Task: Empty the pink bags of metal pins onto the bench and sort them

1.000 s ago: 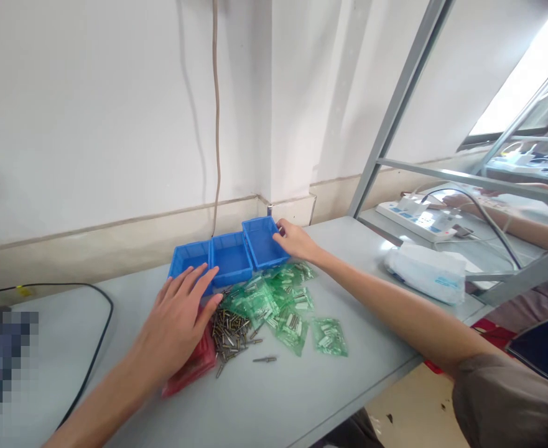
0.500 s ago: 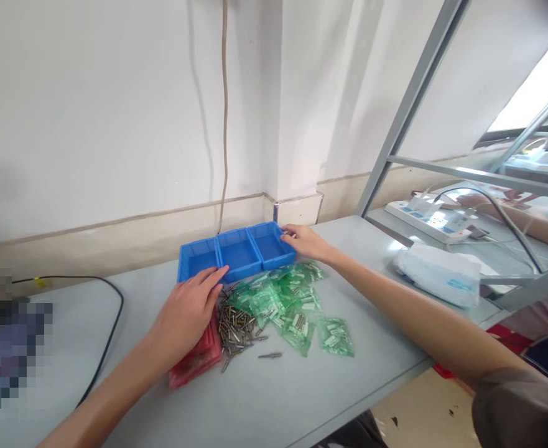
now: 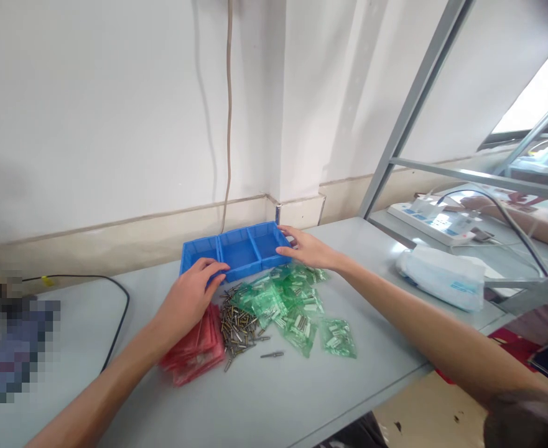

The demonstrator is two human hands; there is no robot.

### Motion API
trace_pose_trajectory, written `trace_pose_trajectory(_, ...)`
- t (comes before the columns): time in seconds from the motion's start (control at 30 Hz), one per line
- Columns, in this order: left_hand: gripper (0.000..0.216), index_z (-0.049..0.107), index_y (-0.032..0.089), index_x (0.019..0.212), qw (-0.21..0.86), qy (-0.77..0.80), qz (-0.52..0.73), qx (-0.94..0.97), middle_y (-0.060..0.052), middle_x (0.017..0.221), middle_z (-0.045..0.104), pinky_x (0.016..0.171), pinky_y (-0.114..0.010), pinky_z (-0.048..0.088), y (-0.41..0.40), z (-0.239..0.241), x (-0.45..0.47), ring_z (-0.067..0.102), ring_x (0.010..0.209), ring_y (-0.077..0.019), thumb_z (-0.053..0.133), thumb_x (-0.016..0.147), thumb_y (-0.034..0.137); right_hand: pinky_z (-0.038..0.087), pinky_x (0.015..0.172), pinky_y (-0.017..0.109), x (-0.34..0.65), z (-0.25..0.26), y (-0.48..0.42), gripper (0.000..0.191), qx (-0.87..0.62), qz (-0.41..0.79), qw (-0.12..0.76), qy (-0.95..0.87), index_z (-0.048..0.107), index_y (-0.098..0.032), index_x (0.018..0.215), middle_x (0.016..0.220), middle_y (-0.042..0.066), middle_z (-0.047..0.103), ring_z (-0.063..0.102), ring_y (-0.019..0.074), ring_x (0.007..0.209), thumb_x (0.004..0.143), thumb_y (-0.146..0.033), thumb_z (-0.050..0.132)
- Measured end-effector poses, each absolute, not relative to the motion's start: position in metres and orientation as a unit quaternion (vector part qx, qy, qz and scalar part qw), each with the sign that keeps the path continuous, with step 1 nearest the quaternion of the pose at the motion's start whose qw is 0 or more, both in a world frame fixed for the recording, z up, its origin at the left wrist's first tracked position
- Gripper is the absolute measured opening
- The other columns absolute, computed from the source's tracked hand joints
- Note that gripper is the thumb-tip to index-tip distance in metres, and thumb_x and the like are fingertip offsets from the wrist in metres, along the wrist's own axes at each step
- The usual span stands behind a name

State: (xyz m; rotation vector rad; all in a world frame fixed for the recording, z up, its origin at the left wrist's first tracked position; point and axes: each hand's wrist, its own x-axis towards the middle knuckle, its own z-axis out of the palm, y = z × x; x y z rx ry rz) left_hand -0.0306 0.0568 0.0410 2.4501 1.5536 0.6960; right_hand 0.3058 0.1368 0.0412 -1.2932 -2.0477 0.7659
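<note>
A blue three-compartment tray [image 3: 240,274] stands near the wall, its visible compartments bare. My left hand [image 3: 196,287] reaches over its front left part, fingers bent and thumb close to them at the front wall. My right hand [image 3: 307,247] is at the tray's right end. Its thumb and fingers are spread apart, touching the rim. Below my left hand lies a stack of red plastic packets [image 3: 199,348]. A pile of small metal pins [image 3: 240,326] is beside them, with one loose pin [image 3: 272,354] in front. Green clear bags [image 3: 297,298] of small parts lie before the tray.
A separate green bag [image 3: 338,337] lies to the right. A black cable [image 3: 127,298] curves across the left of the table. Beyond a grey metal frame [image 3: 416,99] are a power strip [image 3: 430,224], a white package [image 3: 441,274] and another person's arm [image 3: 535,227].
My right thumb has spread away from the fingers at the tray's right end. My left fingers have bent more and drawn back a little, showing more of the red packets. The view shifts slightly.
</note>
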Motion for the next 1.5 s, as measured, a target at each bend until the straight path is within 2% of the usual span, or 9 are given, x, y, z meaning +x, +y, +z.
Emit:
trace_pose_trajectory(0.07,0.041,0.073,0.029,0.130,0.080,0.518,0.239,0.817,-0.007,0.137,0.068,0.104,-0.047,0.057,0.060,0.041,-0.031,0.069,0.117,-0.0277,0.041,0.112,0.047,0.056,0.107,0.050,0.308,0.041,0.138,0.069,-0.471,0.283,0.281,-0.787,0.051,-0.028,0.159,0.162,0.013,0.055,0.068,0.0337,0.128,0.097,-0.053,0.071)
trace_pose_trajectory(0.2,0.043,0.075,0.027,0.127,0.084,0.514,0.241,0.819,-0.008,0.135,0.069,0.105,-0.047,0.057,0.061,0.042,-0.033,0.069,0.118,-0.0286,0.040,0.111,0.047,0.057,0.104,0.049,0.311,0.041,0.143,0.054,-0.467,0.255,0.260,-0.806,0.064,-0.028,0.146,0.151,0.013,0.064,0.069,0.0327,0.123,0.099,-0.053,0.069)
trace_pose_trajectory(0.37,0.041,0.075,0.027,0.124,0.084,0.520,0.243,0.815,-0.008,0.132,0.071,0.104,-0.047,0.056,0.059,0.045,-0.034,0.070,0.116,-0.0288,0.041,0.110,0.047,0.056,0.097,0.044,0.314,0.043,0.146,0.039,-0.470,0.219,0.252,-0.817,0.076,-0.022,0.122,0.125,0.014,0.069,0.071,0.0266,0.098,0.098,-0.052,0.069)
trace_pose_trajectory(0.47,0.039,0.074,0.027,0.123,0.087,0.525,0.243,0.811,-0.007,0.131,0.071,0.105,-0.047,0.055,0.059,0.047,-0.034,0.070,0.114,-0.0282,0.043,0.110,0.047,0.055,0.092,0.040,0.318,0.047,0.147,0.036,-0.471,0.211,0.251,-0.819,0.076,-0.021,0.111,0.117,0.011,0.068,0.069,0.0237,0.091,0.096,-0.053,0.071)
trace_pose_trajectory(0.63,0.036,0.071,0.028,0.126,0.078,0.531,0.228,0.812,-0.006,0.132,0.069,0.101,-0.046,0.055,0.056,0.050,-0.032,0.070,0.113,-0.0279,0.042,0.111,0.043,0.055,0.088,0.039,0.325,0.048,0.148,0.051,-0.462,0.195,0.238,-0.832,0.074,-0.022,0.116,0.116,0.009,0.065,0.066,0.0245,0.091,0.081,-0.059,0.085)
trace_pose_trajectory(0.8,0.036,0.070,0.026,0.127,0.063,0.537,0.193,0.819,-0.008,0.130,0.066,0.096,-0.046,0.057,0.056,0.051,-0.029,0.071,0.105,-0.0274,0.043,0.111,0.043,0.053,0.083,0.036,0.321,0.049,0.144,0.039,-0.462,0.189,0.270,-0.824,0.073,-0.022,0.104,0.109,0.007,0.066,0.065,0.0221,0.086,0.087,-0.057,0.080)
trace_pose_trajectory(0.93,0.036,0.071,0.026,0.124,0.046,0.534,0.218,0.816,-0.007,0.127,0.067,0.097,-0.044,0.056,0.058,0.049,-0.027,0.071,0.106,-0.0268,0.041,0.112,0.043,0.052,0.081,0.034,0.315,0.051,0.143,0.037,-0.467,0.178,0.307,-0.809,0.071,-0.023,0.095,0.103,0.006,0.069,0.063,0.0215,0.083,0.087,-0.058,0.079)
trace_pose_trajectory(1.17,0.034,0.072,0.025,0.122,0.014,0.552,0.237,0.799,-0.008,0.122,0.068,0.090,-0.043,0.056,0.067,0.046,-0.028,0.070,0.102,-0.0282,0.044,0.111,0.041,0.052,0.082,0.036,0.311,0.044,0.147,0.037,-0.475,0.170,0.315,-0.804,0.071,-0.023,0.099,0.108,0.006,0.068,0.063,0.0199,0.080,0.089,-0.058,0.079)
trace_pose_trajectory(1.5,0.031,0.072,0.023,0.122,0.000,0.562,0.225,0.796,-0.009,0.119,0.067,0.092,-0.044,0.056,0.079,0.042,-0.033,0.070,0.101,-0.0290,0.047,0.110,0.036,0.053,0.087,0.037,0.309,0.038,0.147,0.036,-0.481,0.167,0.289,-0.811,0.071,-0.023,0.105,0.113,0.007,0.066,0.067,0.0204,0.084,0.091,-0.056,0.078)
